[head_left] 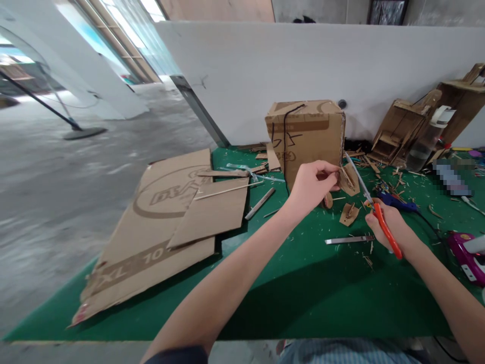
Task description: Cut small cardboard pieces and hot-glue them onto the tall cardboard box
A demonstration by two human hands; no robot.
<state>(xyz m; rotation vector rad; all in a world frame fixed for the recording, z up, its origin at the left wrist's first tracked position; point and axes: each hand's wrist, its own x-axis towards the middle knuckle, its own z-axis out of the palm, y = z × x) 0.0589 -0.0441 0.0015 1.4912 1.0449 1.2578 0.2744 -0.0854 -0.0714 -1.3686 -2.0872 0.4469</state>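
Note:
Pinched in the fingertips of my left hand [315, 183] is a small cardboard piece [352, 183], with what looks like a thin stick along it. My right hand [394, 225] grips orange-handled scissors [387, 233], whose blades point up and away, right beside that piece. Whether the blades touch it I cannot tell. Below lies a second small cardboard cutout [349, 215] with a bit on top. A slim craft knife [348, 240] rests flat on the green table [303, 303], near my right hand. Just beyond my left hand stands a cardboard box [314, 139] with black marks and a dark cord.
Large flat cardboard sheets [170, 202] cover the table's left side, with thin wooden sticks [260, 203] alongside. A blue glue gun [396, 201] sits among scraps. To the right are a water bottle [426, 141], a phone [451, 177], wooden models [401, 129] and a magenta device [468, 258].

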